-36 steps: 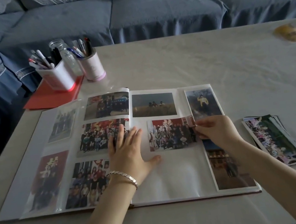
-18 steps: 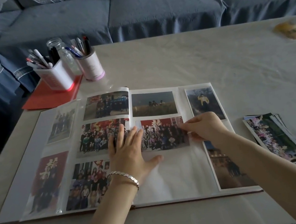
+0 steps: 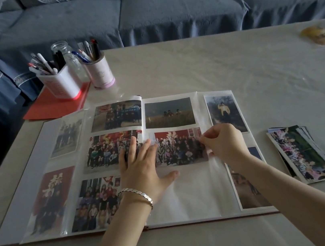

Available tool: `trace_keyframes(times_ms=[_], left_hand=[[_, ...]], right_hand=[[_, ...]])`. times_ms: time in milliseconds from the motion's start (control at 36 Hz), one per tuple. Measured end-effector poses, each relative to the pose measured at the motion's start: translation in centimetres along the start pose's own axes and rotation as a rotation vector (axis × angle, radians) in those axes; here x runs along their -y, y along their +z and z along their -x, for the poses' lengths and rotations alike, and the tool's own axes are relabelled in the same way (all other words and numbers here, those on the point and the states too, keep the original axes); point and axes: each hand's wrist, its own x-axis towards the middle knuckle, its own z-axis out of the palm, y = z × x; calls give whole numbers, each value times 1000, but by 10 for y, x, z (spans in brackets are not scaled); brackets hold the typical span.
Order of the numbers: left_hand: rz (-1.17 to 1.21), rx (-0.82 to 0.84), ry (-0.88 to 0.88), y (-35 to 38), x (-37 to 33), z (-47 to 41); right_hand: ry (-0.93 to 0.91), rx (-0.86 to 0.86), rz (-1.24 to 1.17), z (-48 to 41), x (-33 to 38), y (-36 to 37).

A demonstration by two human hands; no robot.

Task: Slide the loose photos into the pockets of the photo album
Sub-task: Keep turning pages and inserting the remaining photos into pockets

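Observation:
An open photo album lies on the table, most of its clear pockets filled with photos. My left hand lies flat with straight fingers across the album's middle, pressing the page. My right hand pinches the right edge of a red group photo that sits in the middle pocket of the right page. The pocket below that photo holds nothing. A stack of loose photos lies on the table to the right of the album.
Two pen cups and a glass jar stand on a red folder at the table's far left. A yellowish wrapped item lies far right. A blue sofa runs behind the table.
My right hand has pushed the red group photo leftward, deeper into the middle pocket of the right page. My left hand has stayed flat in the same place.

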Motion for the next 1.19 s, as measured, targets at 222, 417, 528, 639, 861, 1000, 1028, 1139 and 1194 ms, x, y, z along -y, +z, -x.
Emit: trace_keyframes(times_ms=[222,417,528,639,861,1000,1028,1139,1194], left_hand=[[28,-40,9,1,0,1],[4,-34,7,1,0,1],[-4,-38,4,0,-1,1],[-5,-38,6,0,-1,2],[-26,-23,3,0,0,1],[-13,-14,-2,1,0,1],[-16,-13,-2,1,0,1],[-30,-4,-3,1,0,1],[-30,-1,-3,1,1,1]], right_hand=[[-92,-29,45,4,-2,1],[-167,-54,96,6,-4,3],[-223,-42,106,8,-4,3],[-260,-23,79,8,-5,3],[-152,7,8,3,-3,2],[-51,-13,-6,1,-7,6],[-49,-14,-3,1,-6,6],[-13,27,-48,-3,-3,4],[9,56,-78,-7,-5,1]])
